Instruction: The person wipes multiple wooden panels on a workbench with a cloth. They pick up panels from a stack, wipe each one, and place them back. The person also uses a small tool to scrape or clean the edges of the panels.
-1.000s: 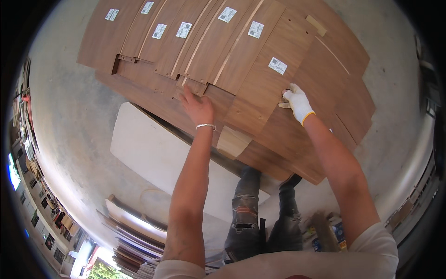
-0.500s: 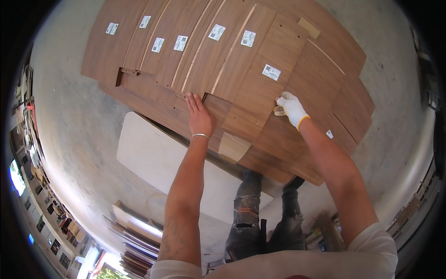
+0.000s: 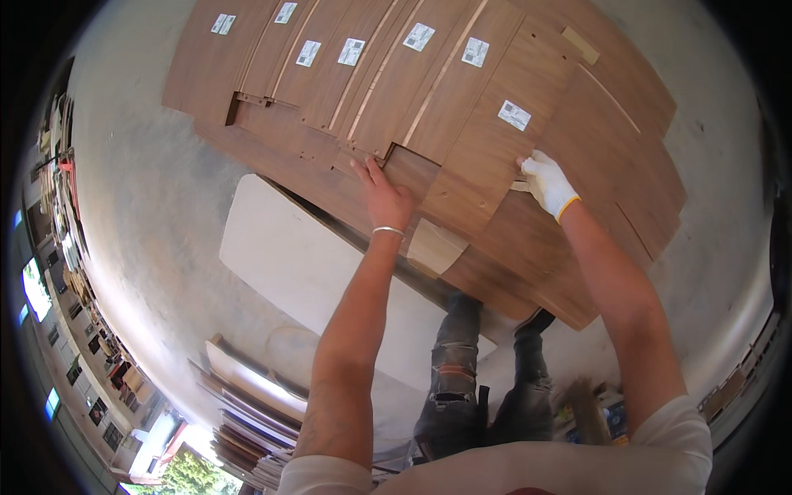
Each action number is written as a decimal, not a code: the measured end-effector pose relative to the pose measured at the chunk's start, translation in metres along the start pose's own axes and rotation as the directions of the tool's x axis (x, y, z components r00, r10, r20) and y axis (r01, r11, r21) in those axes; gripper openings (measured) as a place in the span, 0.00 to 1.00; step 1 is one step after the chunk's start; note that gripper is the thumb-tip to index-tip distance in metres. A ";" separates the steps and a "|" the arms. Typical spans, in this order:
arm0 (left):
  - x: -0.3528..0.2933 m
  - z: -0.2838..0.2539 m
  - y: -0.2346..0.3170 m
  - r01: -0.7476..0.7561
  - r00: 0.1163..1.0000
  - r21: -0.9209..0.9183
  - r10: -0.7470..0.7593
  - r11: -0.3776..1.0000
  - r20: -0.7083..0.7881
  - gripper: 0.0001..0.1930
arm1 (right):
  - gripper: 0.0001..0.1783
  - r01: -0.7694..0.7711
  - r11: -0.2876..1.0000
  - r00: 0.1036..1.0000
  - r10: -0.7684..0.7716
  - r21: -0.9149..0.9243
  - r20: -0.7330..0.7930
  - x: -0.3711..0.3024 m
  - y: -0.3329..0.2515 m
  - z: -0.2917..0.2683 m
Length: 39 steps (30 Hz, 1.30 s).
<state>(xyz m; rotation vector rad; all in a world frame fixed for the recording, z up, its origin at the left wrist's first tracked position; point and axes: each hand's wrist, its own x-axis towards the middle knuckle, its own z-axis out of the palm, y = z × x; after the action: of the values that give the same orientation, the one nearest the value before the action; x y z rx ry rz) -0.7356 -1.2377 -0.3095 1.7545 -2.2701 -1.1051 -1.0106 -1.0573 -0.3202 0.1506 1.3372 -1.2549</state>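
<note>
Pressing flat and released on a walnut-veneer panel (image 3: 450, 177), the bare left hand (image 3: 384, 198) is risking a pinch while the gloved right hand (image 3: 547, 183), grasping that panel's right edge, could be letting it slide off the stack (image 3: 330, 107).

So the whole thing sits on a bare grey concrete floor (image 3: 157, 206). Raised above it is a big spread of brown wood-veneer panels (image 3: 462, 124), overlapping each other, several with small white labels (image 3: 514, 115) stuck on. What holds the panels up is hidden underneath, can't tell. A long white board (image 3: 305, 264) lies low beside them, partly tucked under their near edge. Further back toward the lower left there's a stack of flat boards (image 3: 247, 412) on the floor.
</note>
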 end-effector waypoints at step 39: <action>-0.650 0.294 0.094 -0.278 0.490 0.019 0.124 0.960 0.863 0.21 | 0.23 -0.197 0.933 0.805 0.329 0.301 -0.494 -0.573 0.379 -0.370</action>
<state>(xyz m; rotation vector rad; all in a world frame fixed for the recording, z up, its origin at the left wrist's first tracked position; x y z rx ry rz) -0.7220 -0.5221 -0.2392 0.9345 -3.0301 -2.1439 -0.8184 -0.3100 -0.2058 0.8923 1.5657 -1.1649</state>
